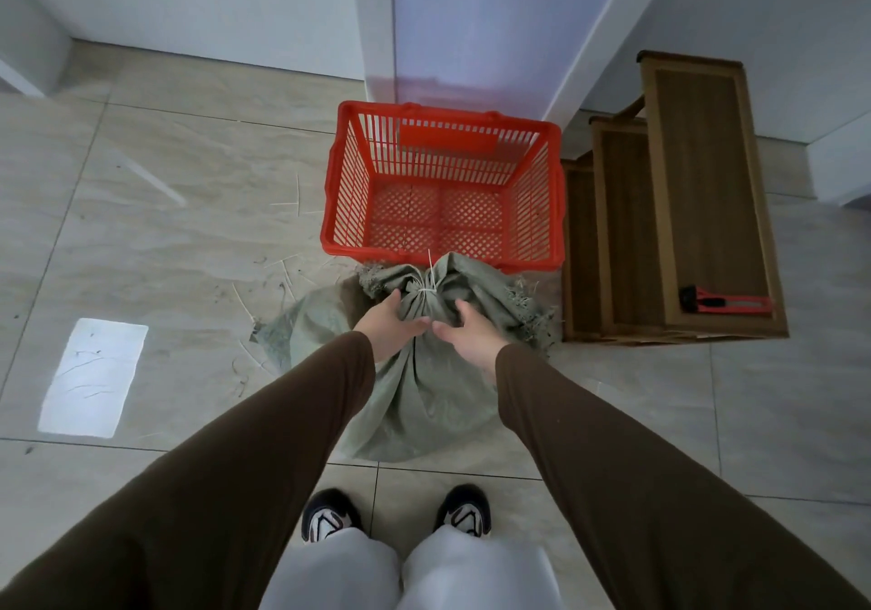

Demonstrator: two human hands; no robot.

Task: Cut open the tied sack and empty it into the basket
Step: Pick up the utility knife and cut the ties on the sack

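A grey-green woven sack [424,402] stands on the tiled floor in front of my feet, its neck bunched and bound by a white tie [426,290]. My left hand [391,326] and my right hand [464,334] wrap around the neck from either side, just below the tie. Directly behind the sack sits a red plastic basket [330,213] with nothing in it. A red and black utility knife [726,304] lies on the wooden step stool at the right, apart from both hands.
The wooden step stool [707,176] stands tight against the basket's right side. White walls and a door frame [471,20] rise behind the basket. Straw bits [283,275] litter the floor left of the sack. My shoes [396,513] are just behind the sack.
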